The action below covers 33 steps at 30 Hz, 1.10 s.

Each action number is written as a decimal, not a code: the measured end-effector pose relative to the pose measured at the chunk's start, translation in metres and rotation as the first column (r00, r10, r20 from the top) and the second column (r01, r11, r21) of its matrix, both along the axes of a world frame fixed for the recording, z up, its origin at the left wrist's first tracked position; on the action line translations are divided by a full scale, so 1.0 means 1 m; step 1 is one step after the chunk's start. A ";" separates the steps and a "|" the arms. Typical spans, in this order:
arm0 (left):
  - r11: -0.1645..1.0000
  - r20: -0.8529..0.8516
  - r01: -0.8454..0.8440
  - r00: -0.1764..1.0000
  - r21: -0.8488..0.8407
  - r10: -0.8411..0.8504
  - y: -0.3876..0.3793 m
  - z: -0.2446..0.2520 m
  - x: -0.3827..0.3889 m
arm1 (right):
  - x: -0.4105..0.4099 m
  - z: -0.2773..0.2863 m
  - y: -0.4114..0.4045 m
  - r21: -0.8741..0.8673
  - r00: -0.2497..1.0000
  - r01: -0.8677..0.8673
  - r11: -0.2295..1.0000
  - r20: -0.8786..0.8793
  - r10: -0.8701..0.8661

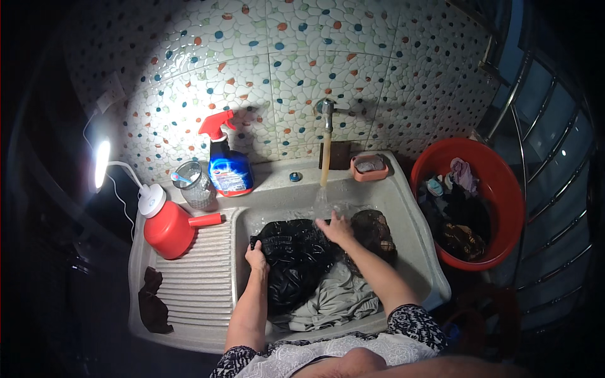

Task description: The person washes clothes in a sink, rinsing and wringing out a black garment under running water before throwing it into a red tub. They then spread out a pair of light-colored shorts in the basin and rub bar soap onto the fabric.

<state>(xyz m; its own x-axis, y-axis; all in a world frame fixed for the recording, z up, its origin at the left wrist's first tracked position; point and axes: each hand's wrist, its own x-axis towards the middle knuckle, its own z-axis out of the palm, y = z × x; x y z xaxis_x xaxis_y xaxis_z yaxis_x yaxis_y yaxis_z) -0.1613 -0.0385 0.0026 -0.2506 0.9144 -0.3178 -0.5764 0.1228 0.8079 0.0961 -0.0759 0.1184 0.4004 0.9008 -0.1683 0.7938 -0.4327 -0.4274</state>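
Note:
Inside the basin of the stone laundry sink (411, 208) lies a wet black garment (298, 257). My left hand (256, 259) grips its upper left edge between thumb and fingers. My right hand (336, 228) is at the garment's right side with fingers spread, just below the running stream from the tap (327, 113). Whether its palm touches the cloth I cannot tell. A dark patterned garment (373, 234) lies right of that hand, partly behind my forearm. Nearer to me, a light grey cloth (335, 300) is bunched against the basin's front.
Left of the basin, a red plastic dipper (168, 231) and a dark brown cloth (153, 302) lie on the ribbed washboard (201, 279). A glass (194, 186), a spray bottle (230, 170) and a soap dish (369, 168) line the back ledge. A lit lamp (101, 165) stands left; a red tub (513, 208) holds clothes.

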 end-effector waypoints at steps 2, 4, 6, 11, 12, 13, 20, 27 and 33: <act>0.988 0.066 0.152 0.986 -0.017 -0.150 -0.003 0.022 0.024 | -0.011 -0.028 -0.007 0.034 0.997 0.005 0.999 0.081 -0.008; 0.952 0.245 0.306 0.924 -0.016 -0.293 -0.007 0.046 0.037 | -0.037 -0.017 -0.008 -0.006 0.995 -0.090 0.996 -0.052 0.089; 0.894 0.366 0.448 0.831 0.005 -0.419 -0.006 0.060 0.064 | -0.043 -0.045 -0.006 0.424 0.960 -0.193 0.885 -0.106 0.261; 0.774 0.246 0.633 0.749 0.007 -0.615 -0.007 0.059 0.062 | -0.106 0.048 -0.072 0.731 0.775 -0.539 0.418 0.237 0.585; 0.755 0.150 0.655 0.745 0.022 -0.650 -0.008 0.054 0.072 | -0.100 0.040 -0.068 0.728 0.786 -0.533 0.432 0.236 0.572; 0.740 0.049 0.672 0.738 0.033 -0.673 -0.009 0.044 0.076 | -0.096 0.029 -0.059 0.718 0.798 -0.524 0.458 0.226 0.559; 0.613 -0.110 0.762 0.605 -0.210 -0.789 -0.005 0.041 0.103 | -0.021 -0.037 -0.013 0.708 0.980 -0.187 0.681 0.084 0.182; 0.880 -0.563 0.358 0.676 -0.313 -0.476 0.020 0.041 0.025 | 0.028 -0.034 -0.008 0.200 0.964 0.056 0.978 0.244 -0.106; 0.556 -0.987 0.828 0.135 0.065 -0.087 -0.009 0.033 0.052 | -0.041 -0.031 -0.043 0.355 0.866 -0.433 0.828 0.420 0.272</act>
<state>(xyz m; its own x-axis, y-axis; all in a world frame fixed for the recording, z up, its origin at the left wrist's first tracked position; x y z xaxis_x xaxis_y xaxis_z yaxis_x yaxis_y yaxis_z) -0.1091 -0.0470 0.0357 0.5510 0.7931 0.2597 0.4629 -0.5494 0.6956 0.0554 -0.1194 0.0869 -0.0010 0.9377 0.3474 0.9818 0.0668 -0.1775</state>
